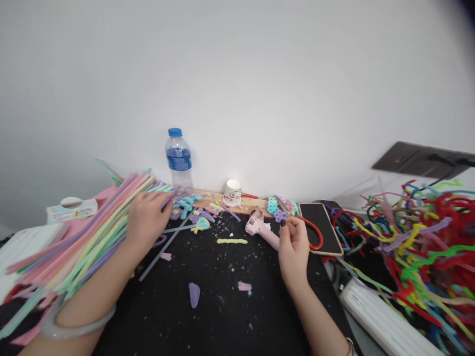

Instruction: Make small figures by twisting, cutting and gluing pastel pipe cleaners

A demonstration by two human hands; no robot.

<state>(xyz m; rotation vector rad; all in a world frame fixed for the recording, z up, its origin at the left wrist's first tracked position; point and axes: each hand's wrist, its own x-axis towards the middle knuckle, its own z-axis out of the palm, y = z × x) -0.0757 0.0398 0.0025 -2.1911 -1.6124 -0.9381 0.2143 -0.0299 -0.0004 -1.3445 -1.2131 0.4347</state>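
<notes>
My left hand (pixel 146 217) is at the right edge of a bundle of pastel pipe cleaners (pixel 107 227), fingers bent towards small fuzzy pieces (pixel 188 205) in blue, purple and yellow. Its fingertips are partly hidden; what they hold cannot be made out. My right hand (pixel 295 252) is closed, thumb against fingers, beside the handle of a pink glue gun (pixel 261 230). Anything in that pinch is too small to make out. Red-handled scissors (pixel 315 235) lie just behind it, next to fuzzy flower shapes (pixel 279 215). A short yellow piece (pixel 232 241) lies on the black mat (pixel 218 316).
A water bottle (pixel 178 163) and a white paper cup (pixel 232 193) stand by the wall. A phone (pixel 322 227) lies at the right. Tangled bright pipe cleaners (pixel 419 247) and a white case (pixel 382 316) fill the right side. Purple (pixel 194 295) and pink (pixel 244 286) scraps dot the mat.
</notes>
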